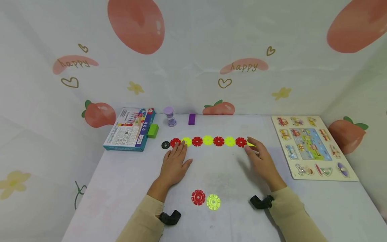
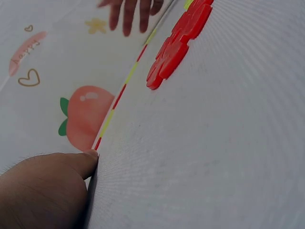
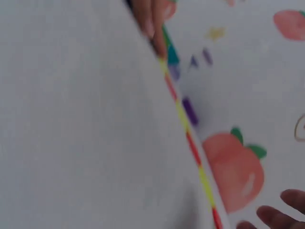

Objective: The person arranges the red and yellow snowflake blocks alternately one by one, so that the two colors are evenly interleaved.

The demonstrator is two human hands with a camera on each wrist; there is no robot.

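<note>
A row of notched plastic discs, red (image 1: 219, 141) and yellow-green (image 1: 229, 141) in turn, lies flat across the white table. A dark ridged disc (image 1: 165, 145) is at its left end. My left hand (image 1: 173, 166) rests with outstretched fingers on the left part of the row, partly covering a red disc (image 1: 175, 142) and a yellow one (image 1: 187, 141). At the right end, my right hand (image 1: 261, 161) has thumb and forefinger apart around a yellow disc (image 1: 250, 144), mostly hidden by the fingers. In the right wrist view its fingers (image 3: 276, 218) are blurred and spread.
Nearer me lie a loose red disc (image 1: 198, 197) and a yellow-green disc (image 1: 213, 202). At the back left are a box (image 1: 128, 129), a green block (image 1: 153, 131), an hourglass (image 1: 170, 116) and a purple block (image 1: 191, 119). A wooden picture puzzle (image 1: 284, 148) lies at right.
</note>
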